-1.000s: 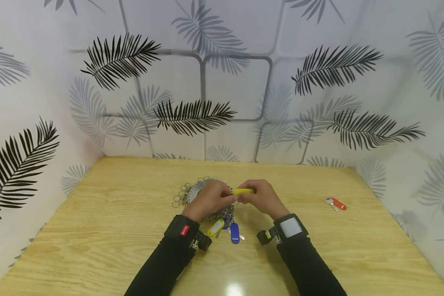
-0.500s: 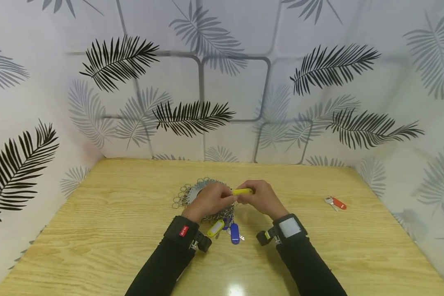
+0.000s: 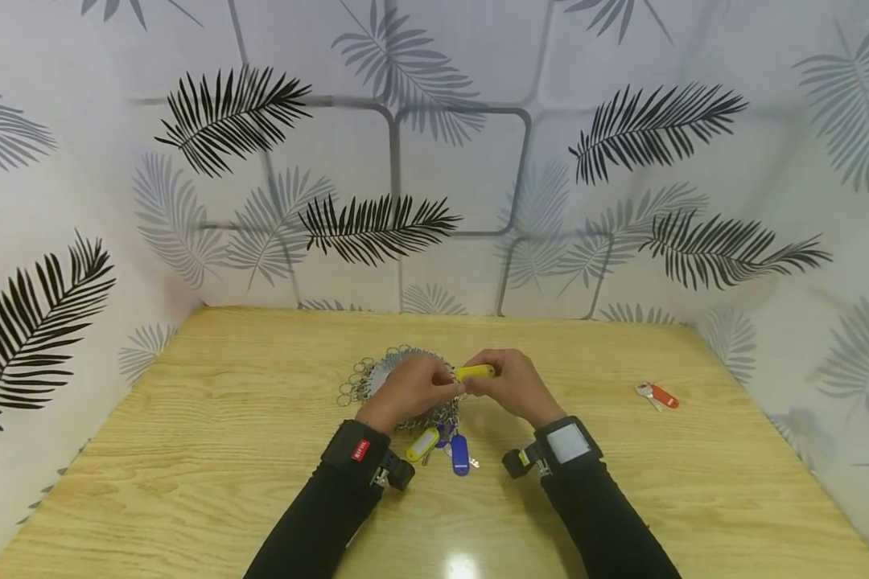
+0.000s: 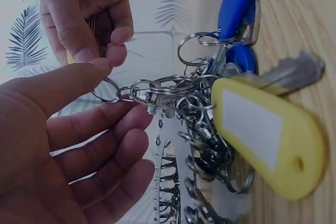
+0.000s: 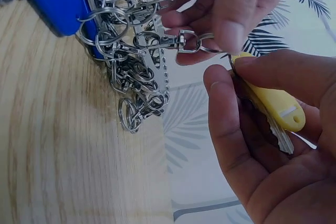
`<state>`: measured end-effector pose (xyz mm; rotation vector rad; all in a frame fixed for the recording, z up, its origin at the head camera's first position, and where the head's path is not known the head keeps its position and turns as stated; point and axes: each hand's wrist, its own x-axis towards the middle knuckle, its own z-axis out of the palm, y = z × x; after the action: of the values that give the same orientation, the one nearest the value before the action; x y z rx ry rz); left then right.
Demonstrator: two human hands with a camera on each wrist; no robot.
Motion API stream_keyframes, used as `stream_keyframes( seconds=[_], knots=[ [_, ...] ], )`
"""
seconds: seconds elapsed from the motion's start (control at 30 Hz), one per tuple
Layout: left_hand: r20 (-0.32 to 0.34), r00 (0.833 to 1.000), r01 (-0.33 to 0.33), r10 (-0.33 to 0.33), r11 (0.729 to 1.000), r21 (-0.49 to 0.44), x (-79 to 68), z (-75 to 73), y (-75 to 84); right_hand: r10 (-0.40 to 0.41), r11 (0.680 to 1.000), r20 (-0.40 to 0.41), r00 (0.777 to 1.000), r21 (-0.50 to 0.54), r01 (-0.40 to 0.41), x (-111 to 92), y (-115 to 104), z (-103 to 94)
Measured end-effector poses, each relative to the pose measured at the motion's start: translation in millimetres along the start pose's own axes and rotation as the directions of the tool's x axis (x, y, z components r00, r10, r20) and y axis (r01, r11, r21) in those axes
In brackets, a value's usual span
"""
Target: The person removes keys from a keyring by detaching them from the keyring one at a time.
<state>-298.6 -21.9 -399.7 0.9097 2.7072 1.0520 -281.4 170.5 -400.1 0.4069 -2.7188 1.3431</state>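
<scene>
My left hand (image 3: 413,390) pinches a split ring (image 5: 209,45) between thumb and finger. That ring hangs from a swivel clasp (image 5: 170,41) on a round metal rack (image 3: 382,376) fringed with clasps and rings. Right beside it, my right hand (image 3: 507,384) grips a yellow key tag (image 5: 273,98) with a key (image 5: 281,137) behind it. The tag's inner end meets the split ring at the fingertips; whether it is threaded on is hidden. From the rack's near side hang another yellow key tag (image 4: 268,140) with a key, and blue key tags (image 4: 239,3).
A red key tag (image 3: 664,397) with a key lies apart on the wooden table (image 3: 224,482), at the right. Leaf-patterned walls (image 3: 449,265) close off the back and the sides. Several bare rings (image 3: 355,386) stick out at the rack's left.
Both hands stay in nearly the same place. In the right hand the yellow key tag has turned slightly, showing more of its face.
</scene>
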Motion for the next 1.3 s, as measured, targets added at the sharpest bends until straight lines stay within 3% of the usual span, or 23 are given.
stream_keyframes(
  seconds=[0.3,0.47,0.63,0.87,1.13,1.3],
  knots=[
    [0.018,0.998,-0.065,0.064,0.996,0.063,-0.3,-0.5,1.5,0.001,1.0,0.001,1.0,0.01,-0.001,-0.1,0.6,0.1],
    [0.025,0.998,-0.054,0.052,0.995,0.08,-0.4,0.0,2.0,0.005,1.0,-0.013,1.0,-0.003,-0.005,0.0,0.7,0.0],
    [0.023,0.999,-0.036,0.035,0.999,0.039,-0.8,0.6,1.9,0.022,0.999,-0.029,0.999,-0.027,-0.023,0.6,2.9,-1.3],
    [-0.091,0.995,-0.033,0.035,0.999,0.03,-0.4,-0.3,2.1,-0.078,0.996,0.079,0.994,0.057,0.074,-0.2,-2.3,-3.1],
    [-0.239,0.965,-0.097,0.105,0.994,0.047,1.6,-0.3,1.9,-0.066,0.991,0.167,0.984,0.127,0.045,-1.1,-1.4,-4.7],
    [-0.247,0.963,-0.104,0.11,0.994,0.038,3.2,-0.7,2.3,-0.046,0.99,0.16,0.986,0.142,0.023,0.0,1.2,-4.7]
  ],
)
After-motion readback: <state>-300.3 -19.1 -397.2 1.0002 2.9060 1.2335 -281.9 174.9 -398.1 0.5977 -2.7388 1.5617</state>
